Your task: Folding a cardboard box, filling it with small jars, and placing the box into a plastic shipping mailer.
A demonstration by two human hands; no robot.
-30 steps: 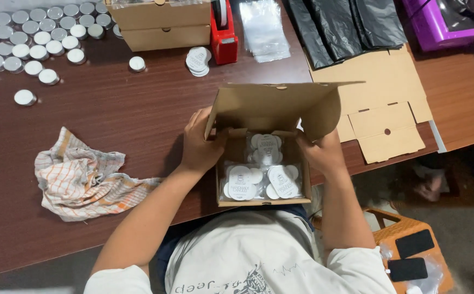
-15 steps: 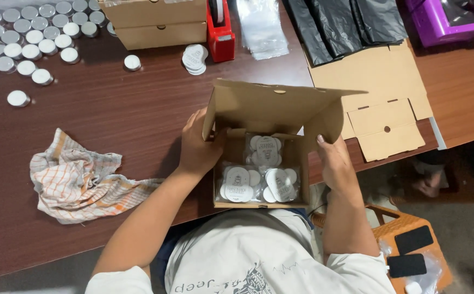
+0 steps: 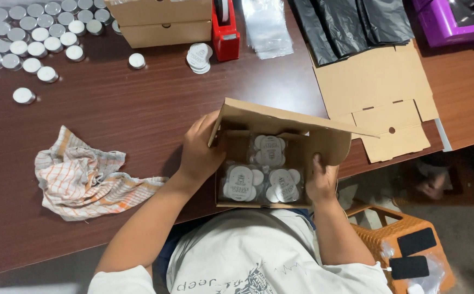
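Both hands' fingers (image 3: 200, 130) grip the open cardboard box (image 3: 237, 115) (bagged round tins (image 3: 267, 151) inside), left hand (image 3: 200, 155) and right hand (image 3: 321, 181).

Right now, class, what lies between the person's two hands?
In the head view, an open cardboard box of bagged round tins sits between the left hand and right hand.

both forearms reach forward from the body, bare from the short sleeves down, elbows bent and tucked close. the left hand (image 3: 200, 152) lies palm-in with fingers together and pointing up, thumb spread toward the right. the right hand (image 3: 321, 179) is lower and nearer the body, knuckles up, fingers curled in and partly hidden. the hands are well apart, wrists roughly straight.
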